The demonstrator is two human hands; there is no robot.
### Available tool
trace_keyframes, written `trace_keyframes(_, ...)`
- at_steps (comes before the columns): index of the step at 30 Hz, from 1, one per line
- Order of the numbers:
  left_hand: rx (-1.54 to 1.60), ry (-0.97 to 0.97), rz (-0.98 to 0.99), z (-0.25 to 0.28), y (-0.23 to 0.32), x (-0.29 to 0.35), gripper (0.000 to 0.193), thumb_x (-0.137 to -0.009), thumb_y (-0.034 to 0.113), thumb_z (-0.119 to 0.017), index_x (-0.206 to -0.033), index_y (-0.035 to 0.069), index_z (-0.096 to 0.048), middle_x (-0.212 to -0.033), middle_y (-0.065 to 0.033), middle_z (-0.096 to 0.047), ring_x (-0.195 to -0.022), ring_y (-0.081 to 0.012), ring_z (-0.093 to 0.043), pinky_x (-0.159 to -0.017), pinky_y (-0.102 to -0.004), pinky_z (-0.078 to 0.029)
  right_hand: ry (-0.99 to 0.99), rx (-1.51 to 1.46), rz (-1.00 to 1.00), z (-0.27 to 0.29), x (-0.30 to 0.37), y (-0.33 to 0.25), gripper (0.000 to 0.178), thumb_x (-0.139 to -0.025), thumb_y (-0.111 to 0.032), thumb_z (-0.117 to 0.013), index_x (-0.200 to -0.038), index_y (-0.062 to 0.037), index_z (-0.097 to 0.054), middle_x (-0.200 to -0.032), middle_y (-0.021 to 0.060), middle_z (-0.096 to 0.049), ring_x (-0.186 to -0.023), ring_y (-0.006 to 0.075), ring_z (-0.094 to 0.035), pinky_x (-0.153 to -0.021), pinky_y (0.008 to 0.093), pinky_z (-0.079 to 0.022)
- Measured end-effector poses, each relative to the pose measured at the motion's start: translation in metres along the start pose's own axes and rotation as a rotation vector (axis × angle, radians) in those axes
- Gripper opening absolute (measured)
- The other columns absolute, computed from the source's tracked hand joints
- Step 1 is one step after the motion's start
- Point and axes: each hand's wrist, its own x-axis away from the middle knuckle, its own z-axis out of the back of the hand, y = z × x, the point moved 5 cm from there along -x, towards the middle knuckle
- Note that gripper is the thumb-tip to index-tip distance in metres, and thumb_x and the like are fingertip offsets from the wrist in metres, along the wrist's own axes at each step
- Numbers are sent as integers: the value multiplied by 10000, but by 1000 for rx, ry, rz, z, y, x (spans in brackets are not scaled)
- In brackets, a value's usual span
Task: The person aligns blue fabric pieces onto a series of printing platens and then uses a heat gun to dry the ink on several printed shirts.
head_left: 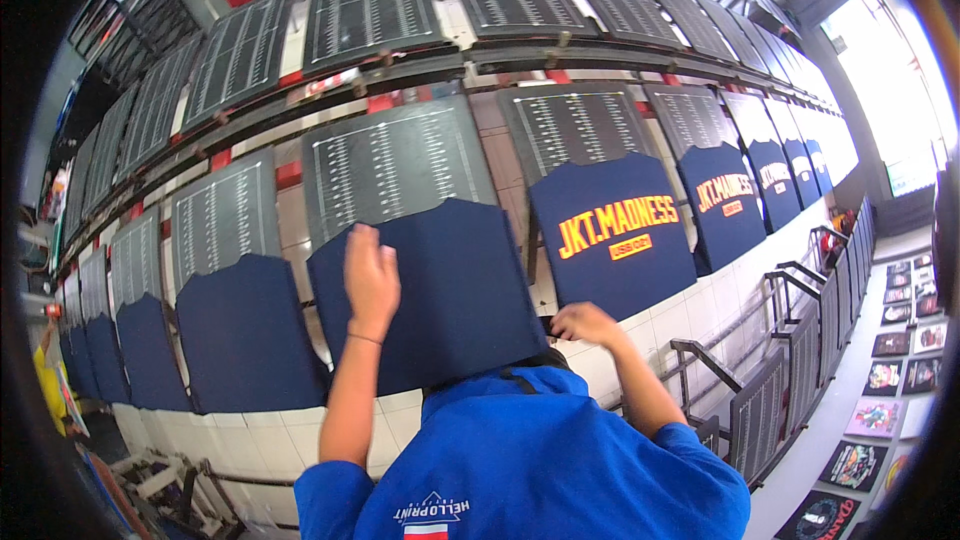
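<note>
A plain navy fabric piece (430, 290) covers the near half of a grey printing board (400, 155) in front of me. My left hand (371, 280) lies over its far left part, fingers stretched out and close together. At the board's near right corner, my right hand (587, 324) has its fingers curled in. Its fingertips meet something small and dark that I cannot make out. On the board to the right lies a navy fabric piece with yellow and orange lettering (612, 225). A plain navy piece (245, 330) lies on the board to the left.
More boards with navy pieces (150, 350) run along both sides. A second row of bare grey boards (365, 10) stands beyond a dark rail (370, 75). Folded-down boards on metal arms (757, 410) are at the right. A person in yellow (52, 380) stands far left.
</note>
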Motion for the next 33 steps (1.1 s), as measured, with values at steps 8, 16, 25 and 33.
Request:
trace_keyframes(8, 1150, -374, 435, -244, 205, 133, 677, -1041, 336, -456, -1546, -18, -176, -1592, -226, -224, -1480, -309, -239, -1199, -419, -207, -315, 402, 222, 34, 53, 34, 384, -953, -316, -525, -1101, -4, -695, -956, 116, -725, -847, 210, -692, -799, 362, -531)
trace_keyframes(16, 1133, -350, 832, -219, 250, 290, 612, -1061, 465, -374, -1286, -69, -571, -1326, -168, -590, -1227, -210, -552, -1071, -344, -395, -461, 572, 509, 83, 81, 106, 588, -910, -515, -593, -1089, 35, -696, -1049, 199, -722, -984, 315, -694, -886, 418, -514)
trace_keyframes(25, 493, 162, 337, -168, 423, 191, 687, -790, 235, -782, -1347, -41, -488, -1315, -255, -559, -1199, -418, -555, -1051, -449, -412, -323, -298, 321, 148, 80, -20, 334, -929, -294, -537, -998, 6, -666, -799, 82, -637, -679, 172, -569, -574, 357, -449)
trace_keyframes(33, 174, 703, 65, -43, 395, -29, 197, -914, 97, -555, -1012, -66, -605, -934, -244, -659, -870, -387, -643, -804, -432, -478, -173, -1056, 1219, 445, 188, -342, 174, -909, -180, -538, -930, -30, -624, -829, 105, -678, -779, 240, -664, -729, 408, -551)
